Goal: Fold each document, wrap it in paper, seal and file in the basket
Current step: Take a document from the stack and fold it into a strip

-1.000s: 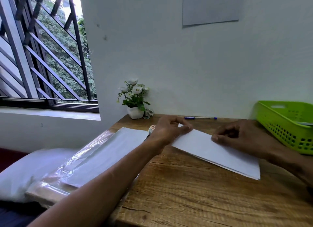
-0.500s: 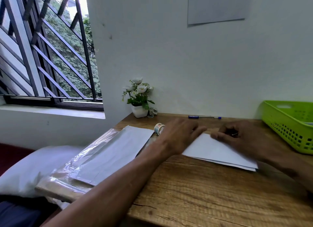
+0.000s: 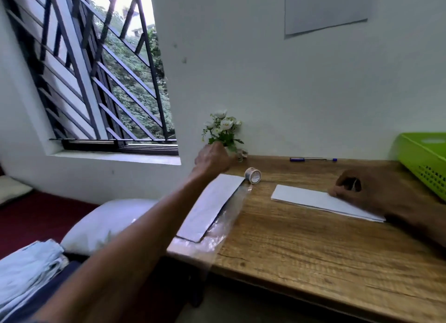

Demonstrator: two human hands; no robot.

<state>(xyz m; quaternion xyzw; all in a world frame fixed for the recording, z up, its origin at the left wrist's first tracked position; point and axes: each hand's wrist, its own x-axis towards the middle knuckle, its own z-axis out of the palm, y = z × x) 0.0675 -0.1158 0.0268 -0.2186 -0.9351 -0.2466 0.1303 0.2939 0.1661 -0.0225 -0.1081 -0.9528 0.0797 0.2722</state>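
We see a folded white document (image 3: 323, 202) lying flat on the wooden bench (image 3: 313, 255), our right hand (image 3: 369, 190) pressing its right end with curled fingers. Our left hand (image 3: 212, 160) hovers near the flower pot (image 3: 223, 132); its grip cannot be told. A tape roll (image 3: 253, 175) sits beside stacked paper (image 3: 212, 204). The green basket (image 3: 424, 161) stands far right.

One head-worn view looks forward and down across the wooden desk (image 3: 301, 238) toward the near wall (image 3: 265, 81)
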